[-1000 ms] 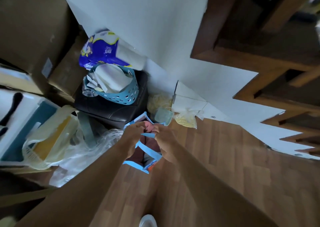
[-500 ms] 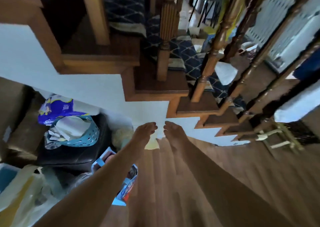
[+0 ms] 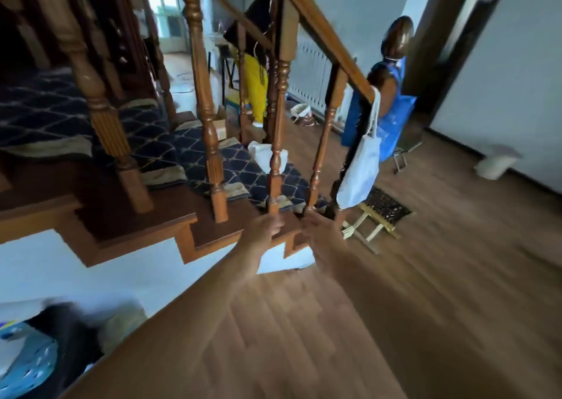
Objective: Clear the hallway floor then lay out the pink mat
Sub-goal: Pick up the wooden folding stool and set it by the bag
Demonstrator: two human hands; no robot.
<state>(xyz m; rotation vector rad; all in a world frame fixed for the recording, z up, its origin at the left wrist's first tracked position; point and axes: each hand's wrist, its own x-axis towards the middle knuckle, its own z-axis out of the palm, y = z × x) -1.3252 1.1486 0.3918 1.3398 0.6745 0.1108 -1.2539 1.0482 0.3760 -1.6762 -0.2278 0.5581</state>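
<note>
**Step 1 in hand: floor being cleared, no mat yet**

Both arms are stretched out in front, over the hallway floor (image 3: 425,292). The left hand (image 3: 265,228) & the right hand (image 3: 319,231) are seen close together, nr the bottom step of the stairs (image 3: 213,231). Nothing is held in either one. The fingers are blurry, but they look loose & a bit bent, not spread wide & not squeezed.

The pink mat is not seen anywhere here, so where it lies can't be told.

The step is judged to be the 1st one, the clearing, as things are left on the floor. A small folding stool (image 3: 372,226) is set at the foot of the stairs, just beside a dark floor grate (image 3: 387,205). A little white bin (image 3: 498,161) is set at the floor's far edge, by the wall. A blue basket (image 3: 27,365) is seen, blurry, at the floor's near-left corner. A white bag (image 3: 362,167) & a blue bag (image 3: 392,124) are hung off the handrail end, not on the floor, so they can prob. be left.

Next, the stool is prob. to be taken, as it is nearest the hands. The hands must be brought down & to the right, & fingers curled round its frame. It may fold up when lifted, so 2 hands are best used. The mat is to be looked for after that.
</note>
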